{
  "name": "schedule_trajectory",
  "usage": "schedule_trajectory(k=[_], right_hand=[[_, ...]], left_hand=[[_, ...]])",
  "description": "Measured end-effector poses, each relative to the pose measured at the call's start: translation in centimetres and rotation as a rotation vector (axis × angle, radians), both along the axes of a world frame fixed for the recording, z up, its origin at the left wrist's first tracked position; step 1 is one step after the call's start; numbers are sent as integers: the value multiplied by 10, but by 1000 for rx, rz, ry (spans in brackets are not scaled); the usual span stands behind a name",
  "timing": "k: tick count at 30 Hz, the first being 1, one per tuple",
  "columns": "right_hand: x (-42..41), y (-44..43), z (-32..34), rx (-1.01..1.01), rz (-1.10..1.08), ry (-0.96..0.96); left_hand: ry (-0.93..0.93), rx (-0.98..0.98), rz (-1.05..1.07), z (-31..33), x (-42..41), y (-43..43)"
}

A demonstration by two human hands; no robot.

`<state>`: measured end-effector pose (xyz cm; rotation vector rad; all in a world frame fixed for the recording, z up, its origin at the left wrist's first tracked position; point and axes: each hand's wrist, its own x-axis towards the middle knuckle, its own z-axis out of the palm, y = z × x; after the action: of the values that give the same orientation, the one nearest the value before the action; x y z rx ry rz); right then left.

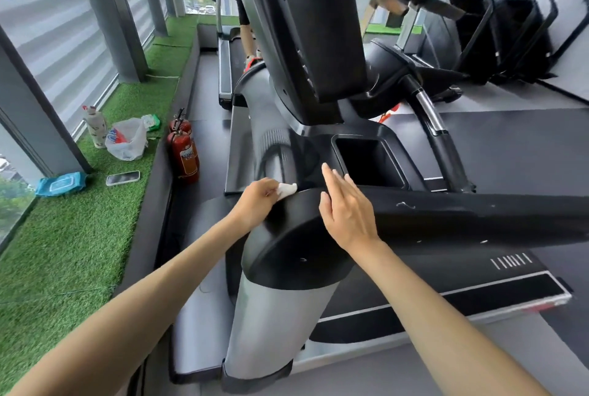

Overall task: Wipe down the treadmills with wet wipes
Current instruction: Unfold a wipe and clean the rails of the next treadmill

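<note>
The left hand [259,201] pinches a bunched wet wipe [287,190] on the black side arm [446,220] of the treadmill [277,316]. This arm runs left to right, and the wipe's free end points right. The right hand [349,213], fingers straight, is above it.

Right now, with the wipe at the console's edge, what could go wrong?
The wipe is bunched small in the left hand; it may slip down beside the treadmill. The fire extinguishers stand close against the treadmill's left side; stepping round there could knock them over. The phone lies loose on the grass and might be trodden on.
</note>
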<state>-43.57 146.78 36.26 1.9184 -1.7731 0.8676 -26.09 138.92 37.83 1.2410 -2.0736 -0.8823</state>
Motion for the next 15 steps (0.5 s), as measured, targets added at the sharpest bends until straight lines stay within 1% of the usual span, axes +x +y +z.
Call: schedule_trajectory(k=[2,4,6,8,11,13,15], right_hand=[[-8,5,2,-16,21,-59],[-18,10,1,-52,-65,-134],[-31,16,0,-87,-162,-158],[-43,21,0,-100,-168,-160],[-45,22,-1,-116,-150,-184],[-44,19,-5,-134,-160,-190],[-47,18,-9,-151,-157,-169]], left_hand=[[-56,-26,-11,8,-13,-2],[-106,-117,-84,19,-40,0],[-144,-222,-166,25,-66,7],[-217,-303,-209,25,-81,10],[-241,-303,-248,30,-83,1],[-237,-337,-224,37,-82,-12],[-209,-369,-104,43,-83,-29]])
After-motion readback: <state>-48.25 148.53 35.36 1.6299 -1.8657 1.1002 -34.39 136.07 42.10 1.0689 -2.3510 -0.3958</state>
